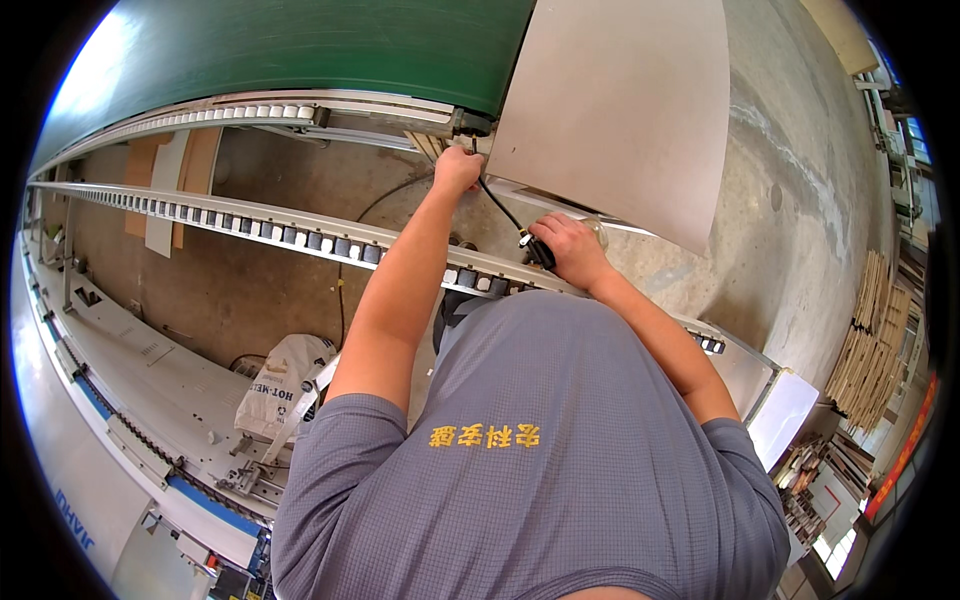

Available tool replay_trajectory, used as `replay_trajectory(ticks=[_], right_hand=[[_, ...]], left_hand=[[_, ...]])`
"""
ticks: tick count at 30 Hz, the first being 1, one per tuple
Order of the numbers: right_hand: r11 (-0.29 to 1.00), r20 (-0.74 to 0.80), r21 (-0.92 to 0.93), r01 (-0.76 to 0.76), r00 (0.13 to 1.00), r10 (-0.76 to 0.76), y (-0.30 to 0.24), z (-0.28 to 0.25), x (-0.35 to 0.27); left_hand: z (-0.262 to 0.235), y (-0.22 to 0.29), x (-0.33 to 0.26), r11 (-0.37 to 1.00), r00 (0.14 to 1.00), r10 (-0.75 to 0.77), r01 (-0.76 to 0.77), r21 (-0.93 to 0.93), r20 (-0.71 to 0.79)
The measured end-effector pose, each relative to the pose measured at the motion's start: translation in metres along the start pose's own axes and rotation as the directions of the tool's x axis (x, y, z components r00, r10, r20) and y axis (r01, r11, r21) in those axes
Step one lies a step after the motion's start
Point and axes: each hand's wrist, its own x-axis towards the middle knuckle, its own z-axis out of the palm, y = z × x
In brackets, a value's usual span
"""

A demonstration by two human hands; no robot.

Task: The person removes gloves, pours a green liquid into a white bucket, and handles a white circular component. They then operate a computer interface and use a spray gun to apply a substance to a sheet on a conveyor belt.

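My left hand (458, 168) reaches far forward and is closed on the upper end of a thin black cord (500, 208), right beside the end of the green conveyor belt (300, 45). My right hand (568, 250) rests on the roller rail (300, 236) and grips a small black tool (536, 250) at the cord's lower end. A large pale beige board (615, 110) lies just beyond both hands, its near edge touching the area above my right hand. What the tool's tip touches is hidden by my fingers.
A second roller rail (200, 115) runs under the belt. A white sack (280, 385) sits on a grey machine bed (130, 370) at lower left. Stacks of wooden strips (875, 350) stand at the right. The concrete floor (800, 200) lies beyond the board.
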Motion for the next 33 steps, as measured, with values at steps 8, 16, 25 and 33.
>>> replay_trajectory(ticks=[8,16,25,33], right_hand=[[1.0,0.0,-0.001,0.002,1.0,-0.002,0.0006,0.0011,-0.0002],[1.0,0.012,0.015,-0.006,1.0,0.006,0.001,0.0012,-0.0002],[1.0,-0.013,0.01,0.011,1.0,-0.01,0.0003,0.0015,0.0006],[1.0,-0.007,0.01,0.003,1.0,-0.003,-0.0002,0.001,0.0008]], left_hand=[[0.0001,-0.002,0.0026,1.0,1.0,-0.002,0.002,0.028,-0.005],[-0.0015,0.0021,-0.0013,0.999,1.0,-0.012,0.012,0.038,0.006],[-0.0008,0.0002,0.0007,0.999,1.0,-0.001,0.001,0.04,0.005],[-0.0004,-0.0002,0.0003,1.0,1.0,-0.006,0.006,0.026,-0.015]])
